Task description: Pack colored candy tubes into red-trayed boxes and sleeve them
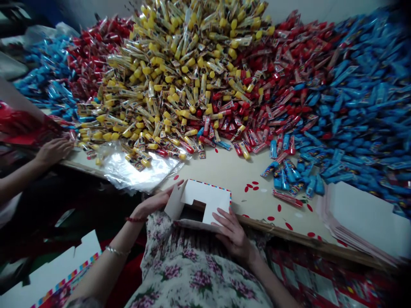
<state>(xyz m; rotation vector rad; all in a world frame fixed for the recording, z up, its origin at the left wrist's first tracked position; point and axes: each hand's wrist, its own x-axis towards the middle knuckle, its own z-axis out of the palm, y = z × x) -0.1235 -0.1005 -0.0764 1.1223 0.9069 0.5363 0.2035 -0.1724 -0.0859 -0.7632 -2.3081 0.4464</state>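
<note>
A partly folded white cardboard box (pixel 210 195) with a multicoloured striped edge sits in front of me at the table edge. Its notched flaps leave a dark opening. My left hand (pixel 157 202) supports its left side, fingers stretched behind the raised left flap and partly hidden by it. On the right side, my right hand (pixel 233 233) grips the box, its fingers spread over the white panel and the thumb low.
Heaped on the table (pixel 208 169) are yellow-capped packets (pixel 154 85), red packets (pixel 279 81) and blue packets (pixel 362 94). A clear plastic bag (pixel 144 171) lies left, flat white cardboard sheets (pixel 362 214) right. Another person's hand (pixel 53 150) is at far left. Printed cardboard (pixel 70 269) stands lower left.
</note>
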